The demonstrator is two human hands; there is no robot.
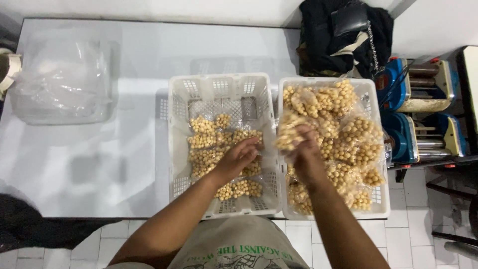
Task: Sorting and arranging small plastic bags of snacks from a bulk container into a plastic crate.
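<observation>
Two white plastic baskets stand side by side on a white table. The left basket (pixel 175 129) holds several clear packets of small round yellow snacks (pixel 209 144) laid flat on its floor. My left hand (pixel 238 158) rests on one of these packets, fingers curled over it. The right basket (pixel 371 94) is heaped with the same packets (pixel 353 144). My right hand (pixel 303 152) reaches into that heap and grips one packet (pixel 289 132) at the basket's left wall.
A clear plastic box with crumpled plastic bags (pixel 62 79) sits at the table's far left. A black bag (pixel 343 35) lies behind the right basket. Blue and cream machines (pixel 423 114) stand to the right. White tiled floor (pixel 418 239) lies below the table edge.
</observation>
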